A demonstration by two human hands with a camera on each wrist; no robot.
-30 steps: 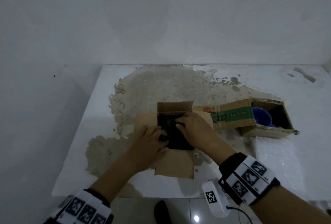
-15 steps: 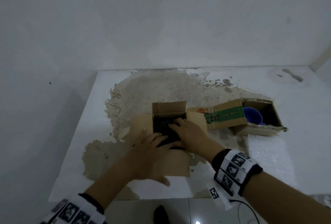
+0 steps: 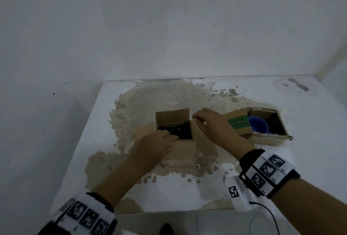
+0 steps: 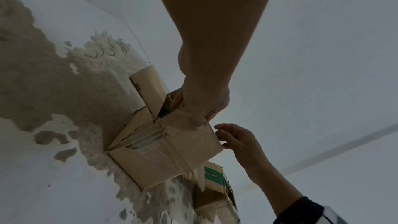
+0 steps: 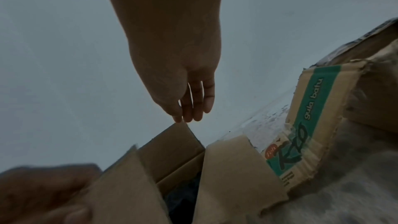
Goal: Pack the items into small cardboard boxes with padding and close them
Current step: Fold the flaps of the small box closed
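At the near rim of the small cardboard box [image 3: 176, 137], the near flap [image 3: 183, 151] is held by the left hand [image 3: 155, 146], with fingers curled over its edge and the thumb apparently under it. Just beside the far flap [image 3: 172, 117], the right flap [image 3: 192, 124] is met by the right hand [image 3: 212, 127]; its fingers [image 5: 189, 108] are bent and drawn together at the flap's top edge, though whether the edge is pinched or only touched cannot be told. Inside the box, a dark item [image 3: 183, 131] is seen below the rim. To the right, a second open box [image 3: 262, 125] with a green printed band is laid on the tabletop [image 3: 309, 122], and a blue object [image 3: 257, 124] is visible within it. White padding [image 3: 281, 152] is seen just behind the right wrist.

A flap could be creased or torn if it is folded against the item, should the item sit too high. The light box might also be pushed across the tabletop if it is pressed from one side only.

Compared with half a second ago, both hands are found lifted out of the box interior: the right is moved from the item to the right flap, and the left from flat on the near flap to a grip on it.
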